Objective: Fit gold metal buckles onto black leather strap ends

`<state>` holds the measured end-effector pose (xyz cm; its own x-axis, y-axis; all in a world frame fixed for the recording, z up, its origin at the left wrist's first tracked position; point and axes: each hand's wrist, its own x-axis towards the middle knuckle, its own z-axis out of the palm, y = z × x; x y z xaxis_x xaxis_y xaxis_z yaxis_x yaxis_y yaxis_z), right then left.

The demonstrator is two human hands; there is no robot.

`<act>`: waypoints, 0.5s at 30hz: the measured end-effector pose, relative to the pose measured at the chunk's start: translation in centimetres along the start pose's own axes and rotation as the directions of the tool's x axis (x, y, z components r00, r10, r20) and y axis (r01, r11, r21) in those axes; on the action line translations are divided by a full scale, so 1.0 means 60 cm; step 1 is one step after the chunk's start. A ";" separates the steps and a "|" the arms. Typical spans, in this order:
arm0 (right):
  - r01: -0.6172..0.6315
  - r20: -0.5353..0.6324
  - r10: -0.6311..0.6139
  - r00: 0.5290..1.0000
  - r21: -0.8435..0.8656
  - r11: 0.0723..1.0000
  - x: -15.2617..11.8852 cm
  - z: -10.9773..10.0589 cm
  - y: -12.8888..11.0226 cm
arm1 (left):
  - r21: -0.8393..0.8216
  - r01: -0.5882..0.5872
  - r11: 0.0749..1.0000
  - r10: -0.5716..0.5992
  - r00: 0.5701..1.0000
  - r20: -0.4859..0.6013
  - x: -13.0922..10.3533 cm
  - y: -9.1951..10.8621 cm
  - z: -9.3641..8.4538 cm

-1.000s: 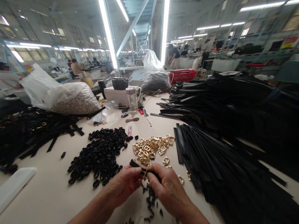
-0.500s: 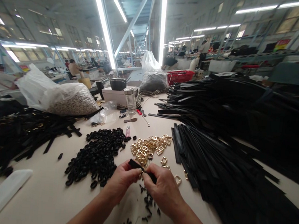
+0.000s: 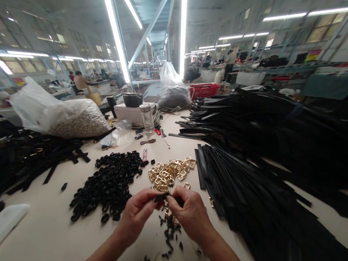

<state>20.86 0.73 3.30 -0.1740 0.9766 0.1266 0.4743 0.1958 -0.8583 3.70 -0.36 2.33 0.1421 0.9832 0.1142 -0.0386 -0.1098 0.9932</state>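
Between my two hands is a short black strap (image 3: 162, 196), partly hidden by the fingers. My left hand (image 3: 137, 211) pinches one end between thumb and fingers. My right hand (image 3: 192, 216) is closed around the other part, close to the left fingertips. Just beyond the hands lies a heap of gold buckles (image 3: 170, 172). Left of them is a heap of small black loops (image 3: 104, 185). Small black scraps (image 3: 168, 232) are scattered on the table beneath the hands. Whether a buckle sits on the held strap, I cannot tell.
Long black straps (image 3: 228, 176) spread over the right side. Straps with buckles (image 3: 30, 153) pile up at left, behind a white plastic piece (image 3: 1, 228). Farther back stand a filled plastic bag (image 3: 71, 114), a glass jar (image 3: 147, 119), pink snips (image 3: 145, 155) and a red basket (image 3: 205, 90).
The view has turned slightly right. The strap has been turned in my fingers, and less of its left end sticks out. Both hands keep their hold, close together.
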 end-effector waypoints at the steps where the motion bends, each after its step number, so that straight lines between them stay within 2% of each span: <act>1: 0.013 0.022 -0.013 1.000 0.023 1.000 0.000 -0.002 -0.001 | -0.047 0.030 0.998 -0.029 0.999 0.018 0.002 0.000 -0.003; 4: 0.075 0.103 -0.082 0.991 0.077 0.994 -0.003 -0.008 -0.003 | -0.159 0.171 0.972 -0.160 0.984 0.082 0.010 0.001 -0.011; 8: 0.094 0.211 -0.117 0.970 0.112 0.989 -0.006 -0.016 -0.005 | -0.143 0.325 0.935 -0.285 0.926 0.246 0.018 0.004 -0.021; 11: 0.099 0.251 -0.121 0.960 0.101 0.990 -0.005 -0.025 -0.003 | -0.179 0.323 0.929 -0.280 0.932 0.230 0.019 0.005 -0.025; 15: 0.183 0.201 -0.178 0.963 -0.008 0.983 0.000 -0.030 0.001 | -0.186 0.390 0.902 -0.341 0.906 0.249 0.017 0.007 -0.020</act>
<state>22.44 0.91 4.16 -0.4256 0.8880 0.1745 0.4414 0.3720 -0.8166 2.68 0.79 2.84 0.3887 0.8924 -0.2294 -0.1638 0.3119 0.9359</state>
